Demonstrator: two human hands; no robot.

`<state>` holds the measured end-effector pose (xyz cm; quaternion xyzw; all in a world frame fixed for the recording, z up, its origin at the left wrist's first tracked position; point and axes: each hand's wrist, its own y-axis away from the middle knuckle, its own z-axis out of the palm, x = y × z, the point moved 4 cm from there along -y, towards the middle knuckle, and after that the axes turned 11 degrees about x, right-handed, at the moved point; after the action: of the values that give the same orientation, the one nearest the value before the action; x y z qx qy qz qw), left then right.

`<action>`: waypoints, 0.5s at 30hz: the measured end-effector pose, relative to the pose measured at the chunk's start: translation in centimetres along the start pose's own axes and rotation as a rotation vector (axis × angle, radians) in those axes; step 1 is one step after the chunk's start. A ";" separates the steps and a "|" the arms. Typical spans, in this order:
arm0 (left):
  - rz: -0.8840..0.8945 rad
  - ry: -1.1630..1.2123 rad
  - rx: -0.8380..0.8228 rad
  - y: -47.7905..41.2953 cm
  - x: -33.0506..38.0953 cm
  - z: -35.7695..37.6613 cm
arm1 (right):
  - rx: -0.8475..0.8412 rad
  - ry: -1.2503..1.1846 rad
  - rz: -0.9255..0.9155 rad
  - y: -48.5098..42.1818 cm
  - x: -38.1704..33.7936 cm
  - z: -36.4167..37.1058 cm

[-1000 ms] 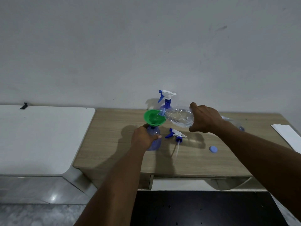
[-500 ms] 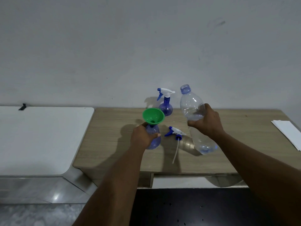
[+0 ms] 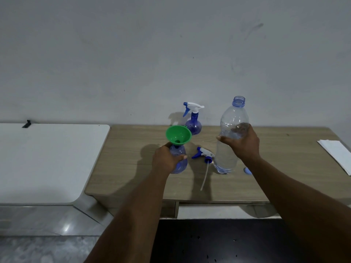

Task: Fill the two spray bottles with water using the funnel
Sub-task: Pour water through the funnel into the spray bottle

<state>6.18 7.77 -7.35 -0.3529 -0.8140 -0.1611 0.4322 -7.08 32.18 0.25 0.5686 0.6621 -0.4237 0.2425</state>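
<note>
My left hand (image 3: 167, 158) grips a round blue spray bottle (image 3: 181, 164) that stands on the wooden table (image 3: 133, 168). A green funnel (image 3: 178, 134) sits in its open neck. That bottle's spray head (image 3: 204, 153), with its long dip tube, lies on the table just to the right. My right hand (image 3: 241, 143) holds a clear plastic water bottle (image 3: 230, 130) upright, uncapped, its base on the table. A second blue spray bottle (image 3: 193, 122) with its trigger head on stands at the back near the wall.
A small blue cap (image 3: 247, 170) lies on the table right of the water bottle. White paper (image 3: 336, 154) lies at the table's right edge. A white surface (image 3: 47, 160) adjoins the table on the left. The wall runs close behind.
The water bottle went from tipped over the funnel to upright, then came down onto the table. My left hand has kept its hold on the spray bottle.
</note>
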 end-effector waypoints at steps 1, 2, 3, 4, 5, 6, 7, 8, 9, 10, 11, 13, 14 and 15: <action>0.000 0.001 0.007 0.0 0.0 0.0 | 0.007 -0.011 0.013 0.0 0.2 0.0; 0.001 0.002 0.010 0.0 -0.1 0.0 | 0.014 -0.023 0.028 -0.1 0.5 0.1; 0.002 0.002 0.009 0.0 -0.1 0.0 | 0.022 -0.037 0.040 -0.1 0.7 0.0; 0.004 0.001 0.009 0.0 -0.1 0.0 | 0.031 -0.051 0.051 -0.1 1.0 0.0; 0.004 0.002 0.008 0.0 -0.1 0.0 | 0.039 -0.067 0.062 -0.1 1.3 -0.2; 0.000 0.003 0.007 0.0 -0.1 0.0 | 0.042 -0.082 0.066 -0.1 1.5 -0.3; -0.004 0.005 0.004 0.1 -0.1 0.1 | 0.039 -0.092 0.068 -0.1 1.7 -0.3; -0.006 0.005 0.003 0.1 -0.1 0.1 | 0.030 -0.097 0.065 0.0 1.7 -0.3; -0.006 0.006 0.002 0.1 -0.1 0.1 | 0.019 -0.100 0.067 0.0 1.8 -0.2; -0.003 0.004 0.002 0.1 -0.1 0.1 | 0.010 -0.103 0.067 0.0 1.8 -0.1; 0.002 -0.001 0.004 0.1 -0.1 0.1 | 0.005 -0.103 0.068 0.1 1.8 0.0; 0.012 -0.016 0.008 0.3 0.0 0.1 | -0.011 -0.105 0.083 0.3 1.9 0.3; 0.016 -0.020 0.011 0.3 0.1 0.1 | -0.024 -0.101 0.091 0.4 2.2 0.5; 0.018 -0.020 0.013 0.4 0.1 0.1 | -0.039 -0.091 0.094 0.6 2.5 0.6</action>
<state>6.37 8.16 -7.31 -0.3592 -0.8161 -0.1483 0.4278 -7.19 33.04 -2.23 0.5744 0.6313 -0.4241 0.3029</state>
